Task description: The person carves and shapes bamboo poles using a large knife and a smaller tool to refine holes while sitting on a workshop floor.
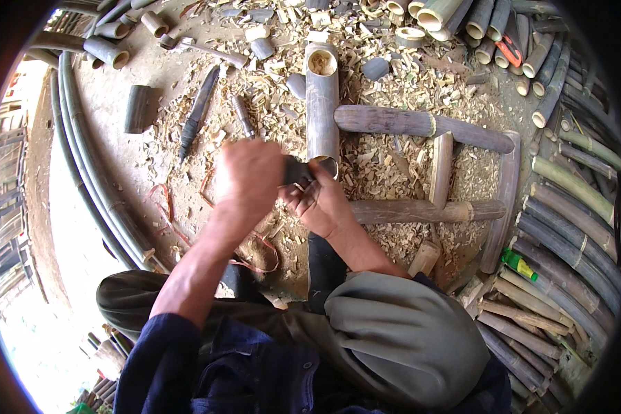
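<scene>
Dark piece (296, 173) sits right between the hands | left hand (250, 172): blurred closed fist, contents unclear | right hand (322, 201): curled fingers gripping its right end

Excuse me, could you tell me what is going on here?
A seated person has both hands together around a small dark piece: the right hand grips it with thumb and fingers, while the left hand is blurred at its other side, its exact grip unclear. Just beyond lies a thick bamboo tube, with a frame of bars to its right. A long-bladed knife lies on the ground among scattered shavings.
</scene>
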Available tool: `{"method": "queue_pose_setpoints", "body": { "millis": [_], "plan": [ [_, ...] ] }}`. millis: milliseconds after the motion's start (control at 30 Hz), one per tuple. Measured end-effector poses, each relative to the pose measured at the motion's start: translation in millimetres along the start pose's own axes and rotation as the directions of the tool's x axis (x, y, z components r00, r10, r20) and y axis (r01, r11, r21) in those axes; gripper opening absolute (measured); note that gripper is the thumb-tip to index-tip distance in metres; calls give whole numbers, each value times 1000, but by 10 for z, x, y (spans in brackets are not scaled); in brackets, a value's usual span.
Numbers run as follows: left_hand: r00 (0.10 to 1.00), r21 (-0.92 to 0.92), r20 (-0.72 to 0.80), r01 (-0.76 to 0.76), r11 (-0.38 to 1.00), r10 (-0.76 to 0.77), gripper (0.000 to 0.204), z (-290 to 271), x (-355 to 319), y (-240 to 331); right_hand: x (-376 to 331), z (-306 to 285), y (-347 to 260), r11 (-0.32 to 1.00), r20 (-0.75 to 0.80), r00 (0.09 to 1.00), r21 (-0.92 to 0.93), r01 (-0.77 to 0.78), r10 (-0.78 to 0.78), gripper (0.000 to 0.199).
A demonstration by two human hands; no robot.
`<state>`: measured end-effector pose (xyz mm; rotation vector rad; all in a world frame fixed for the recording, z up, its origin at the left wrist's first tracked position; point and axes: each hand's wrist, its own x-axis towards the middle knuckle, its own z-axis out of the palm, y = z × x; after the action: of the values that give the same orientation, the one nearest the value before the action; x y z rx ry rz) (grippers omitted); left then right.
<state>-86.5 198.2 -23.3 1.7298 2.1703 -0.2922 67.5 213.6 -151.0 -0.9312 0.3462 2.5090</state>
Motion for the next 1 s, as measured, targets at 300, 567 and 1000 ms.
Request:
{"method": "queue_pose_setpoints", "body": {
  "millis": [300,567,1000],
  "plan": [
    [700,-492,410,-369,788,584,39,189,-631,172,-840,36,-41,800,-140,983,-573,-179,120,20],
    [809,-346,-242,-587,732,535,108,607,357,1284,-681,-352,-1359,-795,241,929,-601,-85,-282,46],
    [723,-821,-570,-485,302,-389,89,852,547,947,247,937,-1130,-916,337,910,388,97,239,7]
  ]
}}
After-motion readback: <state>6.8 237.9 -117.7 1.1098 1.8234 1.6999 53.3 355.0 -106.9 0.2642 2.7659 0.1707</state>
